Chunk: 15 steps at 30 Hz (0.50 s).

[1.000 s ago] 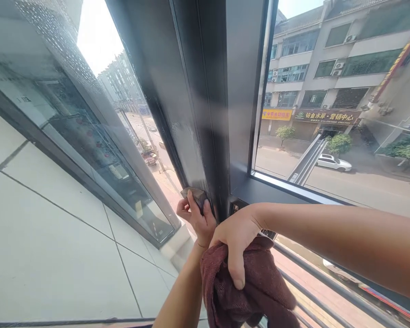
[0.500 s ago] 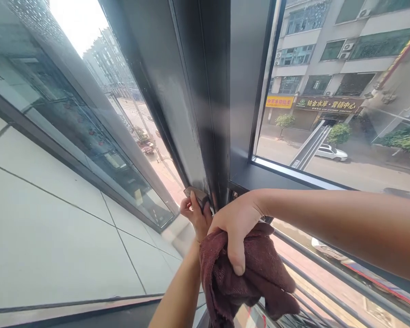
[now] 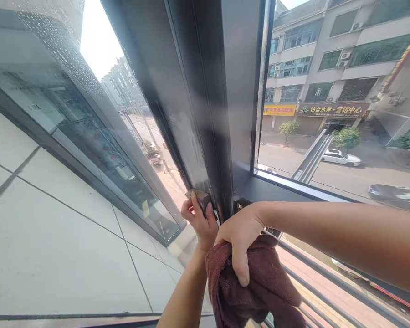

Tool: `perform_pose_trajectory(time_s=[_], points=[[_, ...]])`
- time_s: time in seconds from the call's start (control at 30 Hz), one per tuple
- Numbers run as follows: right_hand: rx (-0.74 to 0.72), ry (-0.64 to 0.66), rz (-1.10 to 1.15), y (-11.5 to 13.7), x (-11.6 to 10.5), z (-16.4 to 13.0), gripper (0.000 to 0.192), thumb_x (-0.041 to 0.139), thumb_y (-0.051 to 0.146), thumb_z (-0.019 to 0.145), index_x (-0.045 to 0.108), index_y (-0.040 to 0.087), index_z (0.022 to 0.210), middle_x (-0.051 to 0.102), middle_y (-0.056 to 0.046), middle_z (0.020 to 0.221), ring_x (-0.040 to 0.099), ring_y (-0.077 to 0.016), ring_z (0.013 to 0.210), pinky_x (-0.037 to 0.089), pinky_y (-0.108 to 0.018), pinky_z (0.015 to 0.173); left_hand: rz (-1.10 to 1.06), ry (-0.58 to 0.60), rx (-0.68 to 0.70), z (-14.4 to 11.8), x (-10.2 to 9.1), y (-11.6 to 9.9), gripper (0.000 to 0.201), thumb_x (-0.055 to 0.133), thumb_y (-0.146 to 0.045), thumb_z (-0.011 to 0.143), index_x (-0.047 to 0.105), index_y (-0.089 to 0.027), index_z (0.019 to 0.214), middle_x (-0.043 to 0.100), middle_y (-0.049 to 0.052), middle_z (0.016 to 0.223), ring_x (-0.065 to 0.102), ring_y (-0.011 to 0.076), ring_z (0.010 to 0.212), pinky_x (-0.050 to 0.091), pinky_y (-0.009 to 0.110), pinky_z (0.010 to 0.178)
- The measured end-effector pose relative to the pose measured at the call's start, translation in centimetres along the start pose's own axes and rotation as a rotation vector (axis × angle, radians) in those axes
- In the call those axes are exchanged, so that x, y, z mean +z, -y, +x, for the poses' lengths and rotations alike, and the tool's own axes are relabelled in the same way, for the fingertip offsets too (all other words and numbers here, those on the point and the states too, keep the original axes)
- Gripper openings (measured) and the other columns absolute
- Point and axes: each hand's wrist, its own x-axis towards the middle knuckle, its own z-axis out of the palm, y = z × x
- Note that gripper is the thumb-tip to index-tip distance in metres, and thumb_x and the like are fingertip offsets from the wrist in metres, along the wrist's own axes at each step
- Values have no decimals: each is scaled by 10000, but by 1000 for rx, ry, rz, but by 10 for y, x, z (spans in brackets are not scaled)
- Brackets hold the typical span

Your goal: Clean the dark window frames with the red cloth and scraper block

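The flat brown pad was, in the head view, at the lower stretch of the dark window post, seemingly against its face; the left hand held it in a narrow pinch, fingers bent over its near side; the right hand, just below the visible lower end of the post, was closed round a bunched maroon cloth, its thumb over the folds, its other fingers hidden. Compared with half a second earlier, the camera had tilted, and a dark car had come further into sight well to the right of the post; the pad was at nearly the same spot on the post and both grips were unchanged, which suggested work kept to that lower stretch; a pale, dull streak marked the post just above the pad. No container showed near the post; whether the cloth wrapped anything could not be told; pale wall tiles lay left of the post, and metal rails ran low to its right.
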Motion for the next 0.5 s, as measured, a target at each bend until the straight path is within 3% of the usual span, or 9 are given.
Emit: perform_pose_trajectory(time_s=[0.03,0.13,0.2,0.27,0.37,0.4,0.43,0.5], points=[[3,-1,-1,0,0,0,509,817,257,476,638,160,943,672,24,878,647,-207,877,548,-266,764,-11,-35,1,13,1,-4,516,447,-327,914,406,-135,1391,398,129,1093,428,202,1024,436,366,885],[41,14,14,1,-1,1,517,822,249,454,638,170,930,676,26,863,654,-212,858,555,-274,738,-5,-207,128,100,2,-39,528,429,-380,918,443,-82,1353,377,119,1054,407,212,1065,372,420,1002],[57,17,37,0,-1,2,533,830,248,425,635,168,915,678,25,837,659,-217,832,559,-282,716,22,-283,198,138,1,-56,544,393,-398,926,439,-66,1355,370,118,1056,393,219,1095,357,428,1021],[41,1,52,0,0,3,532,832,252,414,637,161,900,677,25,821,661,-215,812,561,-282,708,27,-273,198,122,-1,-51,552,396,-372,929,405,-55,1381,375,135,1084,395,226,1103,382,414,996],[3,-7,41,-2,0,6,526,833,259,412,643,159,892,679,29,818,665,-211,809,561,-276,719,65,-43,72,29,-2,-13,542,449,-330,918,328,-230,1437,378,110,1110,433,224,1055,462,382,860],[-2,-6,32,-2,0,6,528,834,260,408,646,161,892,680,32,817,666,-211,812,561,-274,720,55,-76,84,4,-2,-2,516,441,-364,917,351,-276,1418,376,95,1068,458,223,999,481,379,789],[-1,-6,23,-3,0,7,526,834,262,407,649,162,890,680,33,815,666,-212,814,561,-273,720,42,-65,96,-9,0,4,506,444,-387,913,361,-308,1405,378,85,1049,468,221,968,488,380,761],[10,-17,18,-3,0,7,512,833,264,414,652,163,882,682,33,812,666,-210,816,560,-268,716,21,-96,53,11,1,-3,507,443,-394,907,372,-288,1398,380,89,1059,460,229,994,480,419,837]])
